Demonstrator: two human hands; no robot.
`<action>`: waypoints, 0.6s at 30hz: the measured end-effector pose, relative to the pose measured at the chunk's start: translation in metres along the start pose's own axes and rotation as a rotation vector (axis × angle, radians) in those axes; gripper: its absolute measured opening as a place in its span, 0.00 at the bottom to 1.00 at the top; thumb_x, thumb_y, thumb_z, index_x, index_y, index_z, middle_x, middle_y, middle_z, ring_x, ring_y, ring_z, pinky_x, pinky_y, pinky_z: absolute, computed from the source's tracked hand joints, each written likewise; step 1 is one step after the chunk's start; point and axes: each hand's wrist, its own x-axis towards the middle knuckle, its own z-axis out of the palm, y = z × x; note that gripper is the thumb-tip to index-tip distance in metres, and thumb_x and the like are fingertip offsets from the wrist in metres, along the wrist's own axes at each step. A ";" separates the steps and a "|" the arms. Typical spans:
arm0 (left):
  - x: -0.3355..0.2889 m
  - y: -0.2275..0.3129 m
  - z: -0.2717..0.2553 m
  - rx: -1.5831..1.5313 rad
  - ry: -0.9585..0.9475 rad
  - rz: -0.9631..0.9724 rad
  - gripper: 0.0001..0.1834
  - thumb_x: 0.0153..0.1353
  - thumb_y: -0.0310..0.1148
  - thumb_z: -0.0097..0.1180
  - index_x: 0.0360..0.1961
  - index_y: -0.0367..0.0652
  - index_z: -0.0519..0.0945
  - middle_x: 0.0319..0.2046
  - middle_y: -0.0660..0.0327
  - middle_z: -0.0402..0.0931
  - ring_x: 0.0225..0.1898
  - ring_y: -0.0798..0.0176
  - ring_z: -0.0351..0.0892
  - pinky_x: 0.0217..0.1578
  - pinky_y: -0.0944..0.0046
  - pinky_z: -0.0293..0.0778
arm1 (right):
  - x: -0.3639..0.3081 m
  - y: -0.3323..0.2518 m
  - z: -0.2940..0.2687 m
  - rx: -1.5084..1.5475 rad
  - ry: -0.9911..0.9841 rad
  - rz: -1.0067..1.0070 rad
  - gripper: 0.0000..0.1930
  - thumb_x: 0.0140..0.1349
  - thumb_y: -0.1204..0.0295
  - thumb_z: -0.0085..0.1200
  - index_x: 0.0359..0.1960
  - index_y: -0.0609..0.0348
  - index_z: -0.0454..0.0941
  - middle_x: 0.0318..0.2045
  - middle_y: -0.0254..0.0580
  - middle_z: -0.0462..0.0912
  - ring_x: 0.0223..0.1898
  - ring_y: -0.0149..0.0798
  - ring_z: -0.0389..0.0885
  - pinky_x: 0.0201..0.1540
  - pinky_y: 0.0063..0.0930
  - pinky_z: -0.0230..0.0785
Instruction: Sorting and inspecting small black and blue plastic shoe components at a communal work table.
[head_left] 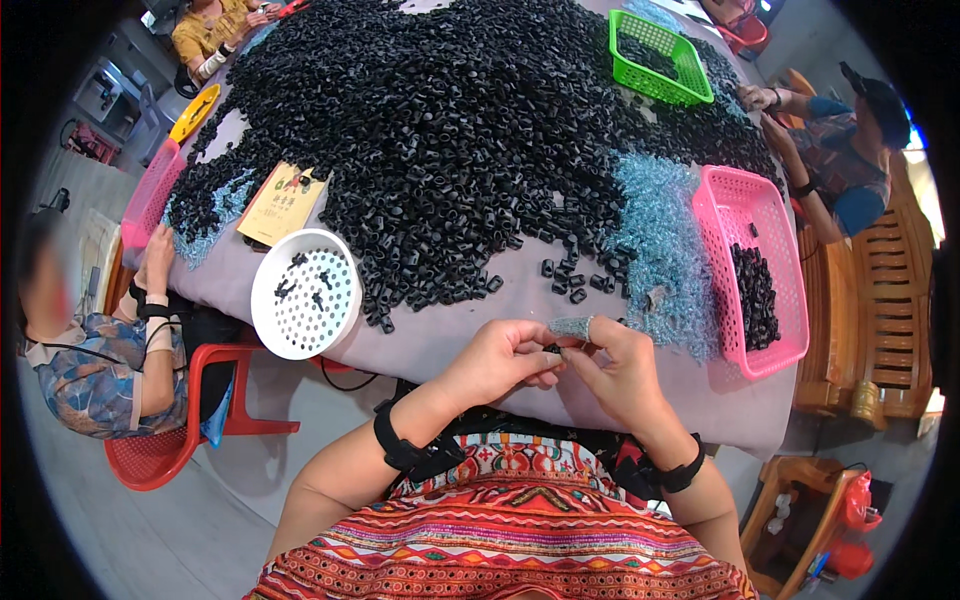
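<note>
My left hand point(505, 357) is closed in a pinch on a small black plastic part point(553, 349) above the table's near edge. Close against it, my right hand point(618, 372) has thumb and fingers brought together at the same part; a greyish wrap point(572, 327) covers one of its fingers. Whether the right fingers also hold a tiny piece cannot be made out. Beyond my hands spreads a large heap of black plastic parts point(450, 150). To its right lies a pile of small clear bluish pieces point(660, 250).
A pink basket point(797, 300) with black parts stands at the right. To the left are a white perforated bowl point(305, 345) with a few black parts and a yellow booklet point(280, 208). A green basket point(645, 82) sits farther back. Several people work around the table.
</note>
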 end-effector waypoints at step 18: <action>-0.001 -0.001 -0.005 -0.187 0.089 0.063 0.08 0.67 0.28 0.59 0.45 0.37 0.80 0.31 0.61 0.84 0.30 0.72 0.84 0.29 0.76 0.78 | -0.005 0.000 0.016 0.053 0.173 -0.093 0.16 0.56 0.83 0.61 0.47 0.61 0.84 0.35 0.40 0.83 0.39 0.34 0.80 0.43 0.26 0.71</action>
